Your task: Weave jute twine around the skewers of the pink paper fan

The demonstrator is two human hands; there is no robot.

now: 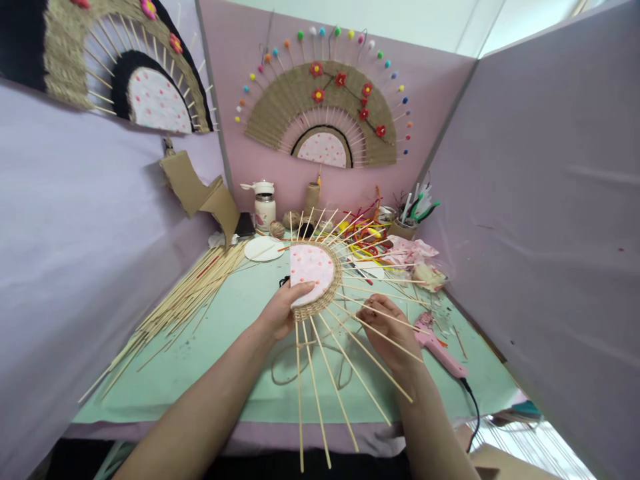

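Observation:
A half-round piece covered in white cloth with pink dots (311, 268) stands over the middle of the table, edged with a woven twine band (336, 283) from which thin wooden sticks (357, 357) fan out. My left hand (290, 308) grips its lower left corner, thumb on the cloth and fingers behind. On the right, my right hand (387, 327) is closed among the sticks, its fingertips pinched near a thin strand of twine. The strand (285, 381) loops below the piece, behind the lower sticks. Exactly what the fingertips hold is too small to tell.
Loose sticks (185, 293) lie at the left. A pink glue gun (447, 357) with a black cord rests at the right. Along the back stand a bottle (265, 210), a twine spool (313, 197) and a tool pot (404, 228). A finished fan (280, 100) hangs behind.

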